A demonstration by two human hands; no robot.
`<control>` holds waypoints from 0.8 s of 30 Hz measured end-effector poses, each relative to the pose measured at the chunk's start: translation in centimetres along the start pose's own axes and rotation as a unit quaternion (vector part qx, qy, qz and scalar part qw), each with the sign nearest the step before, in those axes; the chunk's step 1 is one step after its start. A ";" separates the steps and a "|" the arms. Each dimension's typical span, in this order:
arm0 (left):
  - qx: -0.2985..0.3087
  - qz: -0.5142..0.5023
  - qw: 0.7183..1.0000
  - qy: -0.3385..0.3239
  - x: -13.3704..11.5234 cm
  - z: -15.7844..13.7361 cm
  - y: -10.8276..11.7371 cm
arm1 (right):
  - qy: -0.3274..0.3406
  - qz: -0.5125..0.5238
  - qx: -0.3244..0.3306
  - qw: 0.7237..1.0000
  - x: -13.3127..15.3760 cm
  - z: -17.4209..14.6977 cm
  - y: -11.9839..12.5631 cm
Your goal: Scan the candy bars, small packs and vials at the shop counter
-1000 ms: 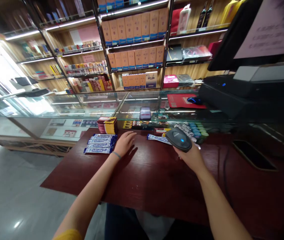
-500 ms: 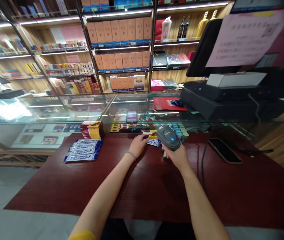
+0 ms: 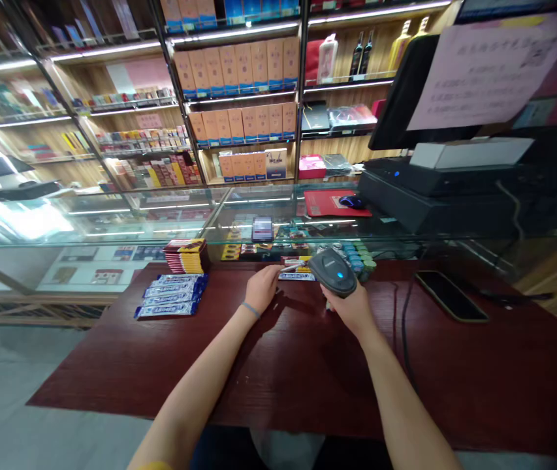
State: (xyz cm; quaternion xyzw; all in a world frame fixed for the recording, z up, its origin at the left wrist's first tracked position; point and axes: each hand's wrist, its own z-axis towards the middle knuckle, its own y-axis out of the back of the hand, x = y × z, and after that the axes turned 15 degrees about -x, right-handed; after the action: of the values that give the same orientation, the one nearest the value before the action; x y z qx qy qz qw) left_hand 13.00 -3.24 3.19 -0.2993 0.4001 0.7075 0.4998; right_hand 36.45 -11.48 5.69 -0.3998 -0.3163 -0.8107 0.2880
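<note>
My right hand (image 3: 351,307) is wrapped round the grip of a dark grey barcode scanner (image 3: 333,271) with a blue light on top. The scanner's head points forward and left, above the table. My left hand (image 3: 262,288) is closed, pinching the end of a wrapped snack bar (image 3: 290,267) that shows as a thin, tilted edge. Just beyond the fingers lies a blue-and-white wrapped bar (image 3: 298,277). To the left, several similar blue-and-white bars (image 3: 171,295) lie in an overlapping row. Behind them stands a pile of red-and-yellow packets (image 3: 186,256).
A glass counter (image 3: 229,215) runs behind the dark red table (image 3: 278,378). On the right are a phone (image 3: 451,296), a black cable (image 3: 404,326) and a monitor (image 3: 400,98). Green and blue rolls (image 3: 362,258) sit behind the scanner.
My left hand has drawn slightly back and left, with a bar's edge now raised at its fingertips. My right hand holds the scanner nearly where it was. The view has shifted slightly.
</note>
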 end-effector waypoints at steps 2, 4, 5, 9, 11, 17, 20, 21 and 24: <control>-0.053 0.016 0.998 0.020 0.1 -0.1 1.6 | -0.005 0.001 -0.014 1.000 0.1 -0.2 -0.3; -0.083 -0.022 0.993 0.084 0.5 -0.4 3.3 | -0.001 0.011 -0.014 1.000 0.2 -0.5 -0.5; -0.086 -0.065 0.985 0.132 0.7 -0.5 4.1 | 0.007 0.016 -0.010 1.000 0.4 -0.7 -0.7; -0.053 -0.261 0.910 0.319 1.5 -1.5 6.9 | 0.041 0.025 0.022 0.999 0.8 -1.3 -1.0; -0.039 -0.316 0.875 0.364 1.7 -1.9 8.0 | 0.044 0.012 0.066 0.997 1.1 -1.6 -1.1; -0.054 -0.361 0.839 0.402 1.9 -2.1 8.9 | 0.065 -0.111 0.230 0.965 2.8 -2.6 -1.4; -0.053 -0.361 0.838 0.406 2.0 -2.0 8.7 | 0.090 -0.106 0.246 0.959 3.1 -2.8 -1.5; -0.053 -0.358 0.838 0.409 2.0 -1.9 8.6 | 0.099 -0.103 0.247 0.958 3.0 -2.8 -1.5; -0.062 -0.342 0.839 0.418 2.1 -1.9 8.5 | 0.127 -0.121 0.250 0.952 2.3 -2.7 -1.5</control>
State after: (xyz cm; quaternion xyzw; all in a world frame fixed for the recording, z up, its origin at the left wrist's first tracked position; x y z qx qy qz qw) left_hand 4.35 -5.43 2.81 -0.7147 0.3987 0.3230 0.4754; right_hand 32.93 -13.04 5.85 -0.1677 -0.5158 -0.7785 0.3159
